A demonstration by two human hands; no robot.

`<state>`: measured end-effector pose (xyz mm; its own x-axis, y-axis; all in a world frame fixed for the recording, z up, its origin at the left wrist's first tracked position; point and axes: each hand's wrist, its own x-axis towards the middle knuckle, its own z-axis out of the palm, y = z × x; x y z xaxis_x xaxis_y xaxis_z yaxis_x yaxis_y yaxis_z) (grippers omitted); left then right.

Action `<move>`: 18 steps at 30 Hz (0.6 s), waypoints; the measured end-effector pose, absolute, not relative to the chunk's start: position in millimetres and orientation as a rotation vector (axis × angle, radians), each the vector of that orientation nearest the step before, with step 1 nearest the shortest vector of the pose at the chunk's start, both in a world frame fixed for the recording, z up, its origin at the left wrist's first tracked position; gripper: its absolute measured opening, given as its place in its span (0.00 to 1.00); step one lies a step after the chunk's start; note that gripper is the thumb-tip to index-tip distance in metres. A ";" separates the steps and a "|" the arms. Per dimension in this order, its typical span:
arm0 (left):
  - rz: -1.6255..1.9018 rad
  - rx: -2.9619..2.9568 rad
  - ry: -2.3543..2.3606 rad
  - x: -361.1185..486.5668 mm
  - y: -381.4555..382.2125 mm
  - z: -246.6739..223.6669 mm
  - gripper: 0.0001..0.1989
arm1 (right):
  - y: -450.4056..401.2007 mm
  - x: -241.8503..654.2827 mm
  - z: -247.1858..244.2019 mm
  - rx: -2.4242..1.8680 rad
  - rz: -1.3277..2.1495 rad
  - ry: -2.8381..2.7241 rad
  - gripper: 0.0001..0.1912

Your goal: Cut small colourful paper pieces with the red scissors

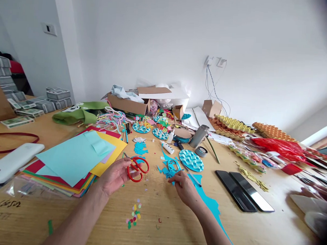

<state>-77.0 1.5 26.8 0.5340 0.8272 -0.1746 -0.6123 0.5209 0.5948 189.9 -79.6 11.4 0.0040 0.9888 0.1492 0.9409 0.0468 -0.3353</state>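
My left hand (117, 176) is closed on a pair of scissors (146, 166) with red handles, held just over the table by the blades. The red loops stick out to the right of the fingers. My right hand (186, 188) has its fingers curled down on cut blue paper scraps (169, 169); the fingertips appear to pinch a piece. A long blue paper strip (209, 204) runs under my right forearm toward the front edge. By that hand lie a pen (196, 180) and a blue wavy disc (191, 160). Cut blue paper shapes (140, 148) rest behind the scissors.
Coloured paper sheets (70, 154) are stacked at left, near a white device (14, 163). Small paper dots (134, 216) lie in front. Two black phones (236, 190), a steel flask (199, 135) and egg trays (273, 131) are at right. Another person's hand (319, 190) shows at the right edge.
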 end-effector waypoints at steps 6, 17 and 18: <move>0.888 0.513 0.445 -77.9 2.6 23.8 0.04 | -70.7 183.5 14.8 -1.977 0.090 -2.021 0.22; 0.947 0.464 0.465 -79.7 5.4 23.7 0.05 | -52.0 169.7 10.7 -2.002 -0.057 -2.140 0.22; 0.970 0.446 0.486 -79.9 6.2 23.7 0.05 | -51.6 170.4 10.7 -2.009 -0.070 -2.131 0.21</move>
<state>-79.9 6.2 23.7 0.4755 0.8590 -0.1896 -0.6661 0.4923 0.5602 170.4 -51.6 10.7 -0.0477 0.9815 0.1856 0.9915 0.0690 -0.1100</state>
